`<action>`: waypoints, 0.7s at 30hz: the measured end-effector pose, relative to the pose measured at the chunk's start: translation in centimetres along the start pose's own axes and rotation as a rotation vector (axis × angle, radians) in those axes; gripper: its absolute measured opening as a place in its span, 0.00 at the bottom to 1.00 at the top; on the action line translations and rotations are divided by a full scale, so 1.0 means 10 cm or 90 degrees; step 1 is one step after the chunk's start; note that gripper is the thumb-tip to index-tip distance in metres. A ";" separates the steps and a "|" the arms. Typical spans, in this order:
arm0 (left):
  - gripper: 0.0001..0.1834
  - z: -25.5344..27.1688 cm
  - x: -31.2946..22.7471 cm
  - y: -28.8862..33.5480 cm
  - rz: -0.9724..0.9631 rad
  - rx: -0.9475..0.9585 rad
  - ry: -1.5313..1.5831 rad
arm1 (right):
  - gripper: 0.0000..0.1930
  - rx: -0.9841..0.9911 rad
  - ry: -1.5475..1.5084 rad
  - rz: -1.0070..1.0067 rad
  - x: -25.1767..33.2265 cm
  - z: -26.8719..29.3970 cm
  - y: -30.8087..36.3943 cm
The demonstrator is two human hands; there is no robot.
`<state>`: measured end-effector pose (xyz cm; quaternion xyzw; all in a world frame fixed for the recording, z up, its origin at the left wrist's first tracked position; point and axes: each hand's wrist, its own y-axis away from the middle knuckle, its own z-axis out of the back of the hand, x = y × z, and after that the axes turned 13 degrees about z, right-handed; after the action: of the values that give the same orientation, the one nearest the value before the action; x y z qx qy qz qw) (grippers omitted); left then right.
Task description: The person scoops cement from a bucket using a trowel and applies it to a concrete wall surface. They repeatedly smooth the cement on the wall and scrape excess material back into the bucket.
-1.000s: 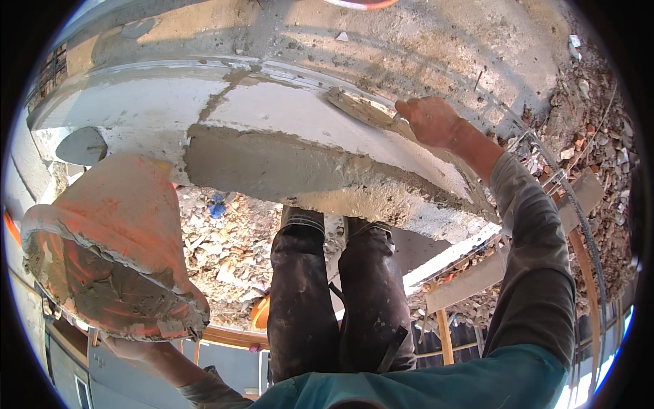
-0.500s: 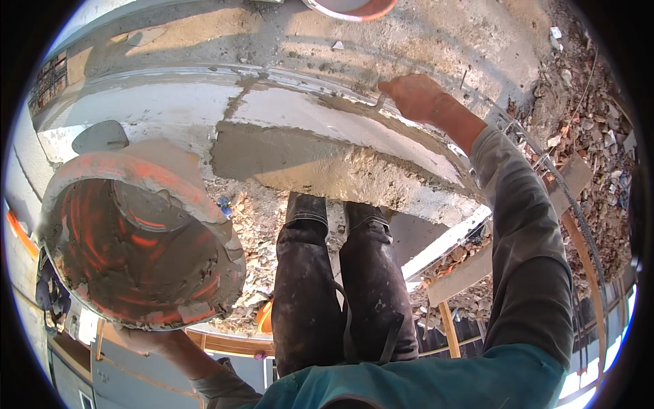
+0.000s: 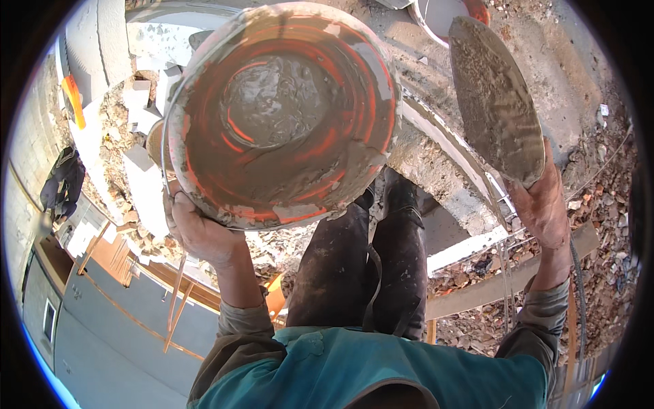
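A mortar-smeared orange bucket (image 3: 351,102) is held up in front of me, its open mouth facing me. Wet grey mortar (image 3: 279,102) coats its inside and lies at the bottom. My left hand (image 3: 204,235) is closed on the bucket's lower left rim, beside its thin wire handle. Over on the right, my right hand (image 3: 545,204) grips a trowel, its handle hidden in the fist. The trowel's long rounded blade (image 3: 497,102) points up and away, crusted with mortar, apart from the bucket.
Beyond my legs runs a low wall (image 3: 432,160), partly covered by the bucket. Another bucket (image 3: 436,27) stands at the far top. Broken rubble (image 3: 606,273) spreads on the right, with a wooden plank (image 3: 477,293) across it. An orange object (image 3: 73,102) lies at left.
The bucket has come up and rightward, now hiding much of the wall. My right hand has drawn back from the wall toward me, and the trowel blade is raised into full sight.
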<state>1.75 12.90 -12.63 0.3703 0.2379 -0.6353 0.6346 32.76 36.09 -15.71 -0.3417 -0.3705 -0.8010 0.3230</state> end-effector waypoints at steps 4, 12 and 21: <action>0.10 -0.12 -0.15 0.15 0.079 0.145 0.144 | 0.21 0.079 0.248 0.234 0.44 0.04 -0.29; 0.08 -0.28 -0.10 0.37 -0.102 0.235 0.068 | 0.18 0.354 0.419 0.319 0.49 -0.64 -0.88; 0.08 -0.08 0.03 0.33 -0.153 0.240 -0.020 | 0.23 0.423 -0.188 0.241 0.18 -1.13 -0.52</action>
<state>5.19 13.01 -12.80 0.4414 0.1475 -0.7453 0.4775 24.22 29.09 -21.78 -0.3921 -0.5822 -0.5064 0.5009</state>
